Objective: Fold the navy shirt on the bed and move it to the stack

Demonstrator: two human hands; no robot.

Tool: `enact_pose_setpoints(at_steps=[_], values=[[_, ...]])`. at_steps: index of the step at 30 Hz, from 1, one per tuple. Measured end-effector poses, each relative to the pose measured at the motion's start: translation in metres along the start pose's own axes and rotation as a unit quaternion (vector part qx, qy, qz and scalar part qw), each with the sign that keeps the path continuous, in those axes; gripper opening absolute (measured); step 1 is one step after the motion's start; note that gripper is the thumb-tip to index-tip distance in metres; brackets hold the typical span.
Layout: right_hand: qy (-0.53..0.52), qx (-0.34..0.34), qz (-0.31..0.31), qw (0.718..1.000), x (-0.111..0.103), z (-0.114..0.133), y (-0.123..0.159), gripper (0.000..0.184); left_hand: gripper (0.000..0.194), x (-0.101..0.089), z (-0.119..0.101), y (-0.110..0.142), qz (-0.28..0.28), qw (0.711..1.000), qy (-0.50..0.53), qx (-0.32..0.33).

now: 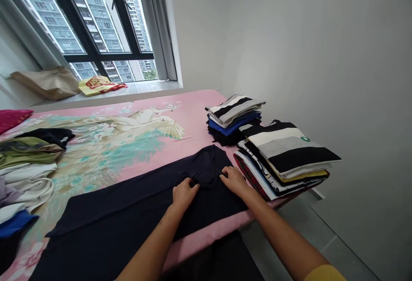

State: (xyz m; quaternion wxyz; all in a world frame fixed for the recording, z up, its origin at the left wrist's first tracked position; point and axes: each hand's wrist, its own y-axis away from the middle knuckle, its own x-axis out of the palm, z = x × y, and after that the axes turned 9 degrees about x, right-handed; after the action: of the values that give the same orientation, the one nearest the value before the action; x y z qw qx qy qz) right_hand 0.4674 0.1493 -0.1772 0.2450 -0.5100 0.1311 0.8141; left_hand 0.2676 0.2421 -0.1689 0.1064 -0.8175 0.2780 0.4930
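A pair of dark navy trousers (128, 203) lies spread over the near edge of the bed, its legs stretching to the left. My left hand (186, 194) pinches the cloth near the waist end, where the fabric is bunched. To its right, my right hand (234, 179) grips the waist part with bent fingers. Both hands stay low against the bed. Close to my right hand stands a stack of folded clothes (283, 152) topped by a black and white striped shirt.
A second folded stack (236, 113) stands behind the first. Loose clothes (28, 173) lie heaped at the left on the pink patterned bedsheet (193, 105). A brown paper bag (48, 83) and a yellow bag (96, 84) rest on the windowsill. A wall bounds the right side.
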Motion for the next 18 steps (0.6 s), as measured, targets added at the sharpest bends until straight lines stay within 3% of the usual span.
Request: enact_pose_setpoints(at_steps=[4,6,8,11,13,15,18], values=[[-0.124,-0.039,0.015,0.991,-0.022,-0.011,0.028,0.008,0.026,-0.009,0.005,0.02,0.035,0.995,0.091,0.034],[-0.175,-0.086,0.067,0.979,-0.036,-0.022,0.052,0.005,0.019,-0.019,0.007,0.042,0.064,0.981,0.142,0.112],[-0.167,-0.125,0.141,0.968,-0.049,-0.032,0.074,0.005,0.016,-0.032,0.008,0.065,0.136,0.956,0.14,0.221],[-0.144,-0.114,0.185,0.965,-0.057,-0.04,0.089,0.016,0.019,-0.045,0.01,0.084,0.24,0.914,0.1,0.311],[-0.138,-0.098,0.136,0.976,-0.053,-0.037,0.084,0.017,0.028,-0.044,0.01,0.079,0.192,0.929,0.081,0.305],[-0.124,-0.117,0.083,0.982,-0.044,-0.028,0.072,0.014,0.051,-0.034,0.009,0.063,0.08,0.951,0.032,0.298],[-0.105,-0.128,0.062,0.984,-0.026,-0.009,0.047,0.019,0.081,-0.014,0.002,0.028,-0.04,0.945,-0.068,0.319]])
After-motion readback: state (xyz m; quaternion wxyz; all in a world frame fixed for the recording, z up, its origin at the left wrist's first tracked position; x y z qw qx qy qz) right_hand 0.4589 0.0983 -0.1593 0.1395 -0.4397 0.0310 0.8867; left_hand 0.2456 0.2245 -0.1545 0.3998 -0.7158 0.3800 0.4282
